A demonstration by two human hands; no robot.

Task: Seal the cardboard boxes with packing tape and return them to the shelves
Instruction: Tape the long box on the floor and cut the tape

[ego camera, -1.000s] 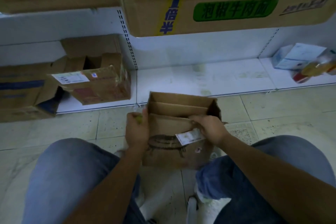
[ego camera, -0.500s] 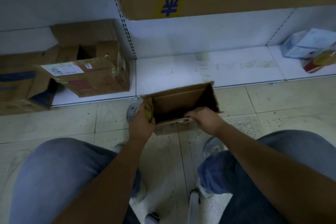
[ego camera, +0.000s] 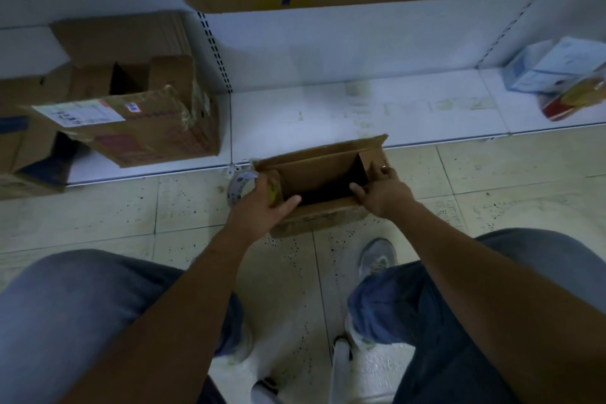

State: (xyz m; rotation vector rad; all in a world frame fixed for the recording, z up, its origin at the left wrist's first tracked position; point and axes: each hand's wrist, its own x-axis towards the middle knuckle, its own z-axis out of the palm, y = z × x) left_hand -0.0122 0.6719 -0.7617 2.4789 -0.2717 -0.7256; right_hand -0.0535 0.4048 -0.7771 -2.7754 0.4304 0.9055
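Box (ego camera: 319, 188) lowered, open, between both hands' grip

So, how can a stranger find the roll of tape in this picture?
Find the small open cardboard box on the tiled floor before the white bottom shelf. The tape roll is at its left end, in the left hand: round and pale, unlike the brown cartons.

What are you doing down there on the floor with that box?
A person is crouching by the bottom shelf, holding a small cardboard box on the floor tiles with both hands. The box is open and not taped yet. The left hand also grips a roll of packing tape at the box's left end, and the right hand holds its right end. More open boxes sit on the shelf.
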